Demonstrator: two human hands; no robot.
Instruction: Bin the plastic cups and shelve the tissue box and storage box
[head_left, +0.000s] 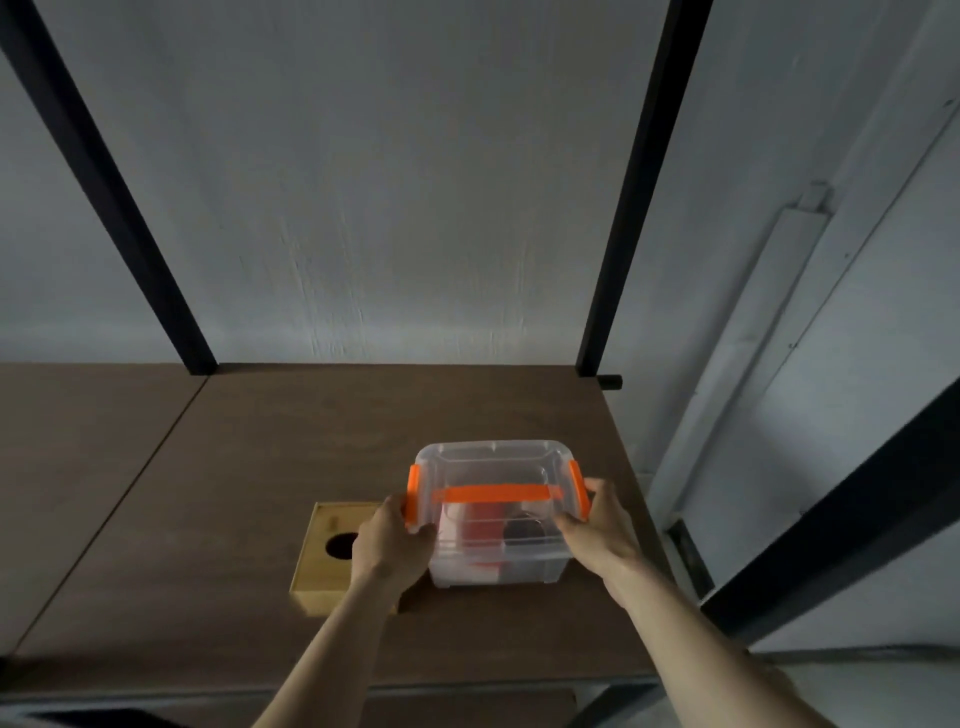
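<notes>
A clear plastic storage box (493, 470) with an orange handle and orange side clips sits on the brown wooden shelf (291, 447). Something red and something dark show dimly through its walls. My left hand (389, 545) grips its left side at the clip. My right hand (597, 525) grips its right side at the other clip. A wooden tissue box (324, 566) with a round hole in its top stands just left of the storage box, partly hidden by my left wrist. No plastic cups are in view.
Two black shelf uprights (631, 208) rise from the back of the shelf against a grey wall. The shelf's right edge lies close to the storage box. A seam (156, 457) divides the shelf top on the left. White conduit runs down the wall at right.
</notes>
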